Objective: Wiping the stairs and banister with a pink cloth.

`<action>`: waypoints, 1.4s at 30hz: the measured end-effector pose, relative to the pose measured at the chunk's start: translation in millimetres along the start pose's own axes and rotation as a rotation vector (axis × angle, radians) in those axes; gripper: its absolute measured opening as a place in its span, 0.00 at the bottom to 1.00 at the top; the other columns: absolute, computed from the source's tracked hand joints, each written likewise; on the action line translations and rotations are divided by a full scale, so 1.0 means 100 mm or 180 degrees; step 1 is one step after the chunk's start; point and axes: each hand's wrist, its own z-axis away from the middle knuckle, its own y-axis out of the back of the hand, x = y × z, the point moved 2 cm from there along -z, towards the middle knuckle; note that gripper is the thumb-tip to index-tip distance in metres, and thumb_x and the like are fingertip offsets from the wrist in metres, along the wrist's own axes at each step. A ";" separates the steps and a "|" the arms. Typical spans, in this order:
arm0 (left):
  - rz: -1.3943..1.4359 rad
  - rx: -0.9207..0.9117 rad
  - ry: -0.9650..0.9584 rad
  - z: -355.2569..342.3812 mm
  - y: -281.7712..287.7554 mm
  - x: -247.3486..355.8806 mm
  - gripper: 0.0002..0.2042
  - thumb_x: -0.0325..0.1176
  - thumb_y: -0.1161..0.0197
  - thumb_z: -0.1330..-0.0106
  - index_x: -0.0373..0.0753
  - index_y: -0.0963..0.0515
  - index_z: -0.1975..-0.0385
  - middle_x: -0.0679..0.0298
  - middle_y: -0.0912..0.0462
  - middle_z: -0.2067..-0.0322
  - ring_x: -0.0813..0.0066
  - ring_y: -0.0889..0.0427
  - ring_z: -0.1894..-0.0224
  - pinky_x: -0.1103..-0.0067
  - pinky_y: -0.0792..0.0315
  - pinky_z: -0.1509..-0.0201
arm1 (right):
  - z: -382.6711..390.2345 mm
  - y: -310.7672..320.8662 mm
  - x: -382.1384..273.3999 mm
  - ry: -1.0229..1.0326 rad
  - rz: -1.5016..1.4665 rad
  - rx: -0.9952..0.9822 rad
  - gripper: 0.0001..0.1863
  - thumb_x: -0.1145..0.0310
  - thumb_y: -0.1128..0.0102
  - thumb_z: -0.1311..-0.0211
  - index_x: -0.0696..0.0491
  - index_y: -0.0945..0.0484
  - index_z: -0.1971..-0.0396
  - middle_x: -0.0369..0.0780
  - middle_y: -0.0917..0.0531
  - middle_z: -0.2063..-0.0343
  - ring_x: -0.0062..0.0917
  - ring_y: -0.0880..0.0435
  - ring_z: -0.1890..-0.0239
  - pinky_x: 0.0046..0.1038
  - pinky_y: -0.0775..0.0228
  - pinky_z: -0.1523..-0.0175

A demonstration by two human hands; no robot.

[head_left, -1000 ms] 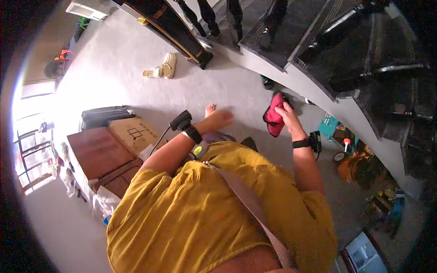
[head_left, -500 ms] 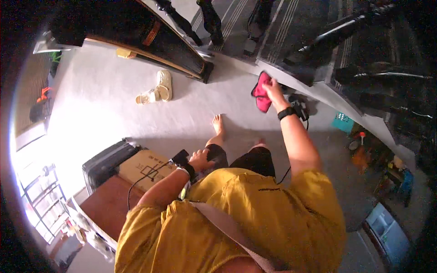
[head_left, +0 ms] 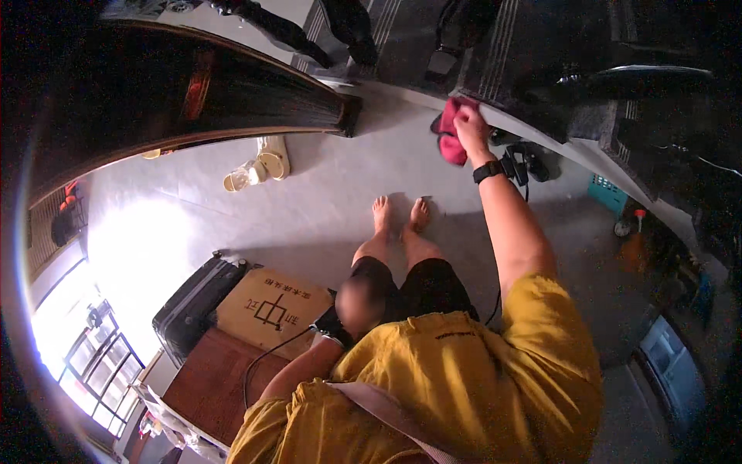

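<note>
My right hand reaches far forward, its fingers closed around a red cloth piece with black edging; its exact kind does not show. The cloth hangs above the floor beside the bottom edge of the dark stairs. Just right of my right wrist, a dark object lies on the floor, too dim to name. My left hand is held low in front of my shorts, and a blur smears its fingers. A black cable runs from near my left wrist.
Dark striped stairs rise at far right. A dark wooden cabinet stands at far left, with cream sandals below it. At left are a cardboard box and a black suitcase. A teal basket is at right.
My right hand has carried the red cloth slightly farther forward, toward the stairs. My feet now stand side by side. The view has turned, so the cabinet fills more of the upper left.
</note>
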 end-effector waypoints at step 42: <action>-0.1460 0.0115 -0.0858 -1.53 1.02 -1.14 0.30 0.49 0.40 0.57 0.55 0.34 0.49 0.51 0.42 0.46 0.51 0.45 0.43 0.58 0.47 0.44 | -0.48 -0.94 -0.37 -0.0455 -0.2672 0.3070 0.28 0.72 0.51 0.45 0.56 0.45 0.43 0.39 0.30 0.52 0.26 0.29 0.56 0.27 0.36 0.52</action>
